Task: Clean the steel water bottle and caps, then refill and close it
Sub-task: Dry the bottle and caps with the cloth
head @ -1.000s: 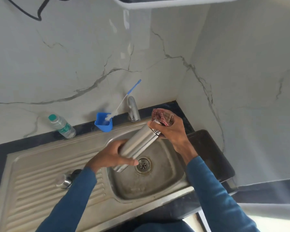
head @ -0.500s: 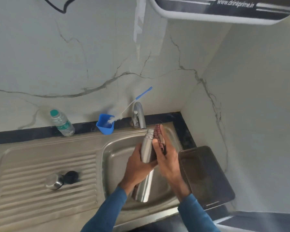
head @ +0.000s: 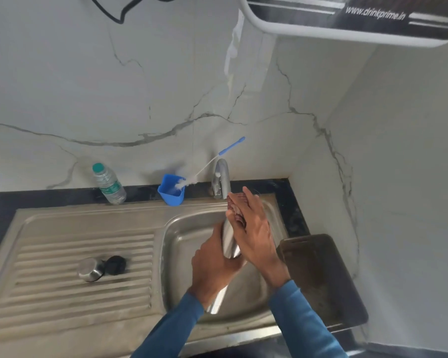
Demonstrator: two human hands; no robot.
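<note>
Plastic bottle, blue cup with brush: far-left of grip. Dark tray: right. Purifier: overhead.

Home kitchen corner for sure: steel sink with a ribbed drainboard, a tap at the back, marble-look wall tiles, and a drinkprime water purifier mounted overhead.

Soft even daylight, faint shadows, wide-angle edge bending, slight blur.
</note>
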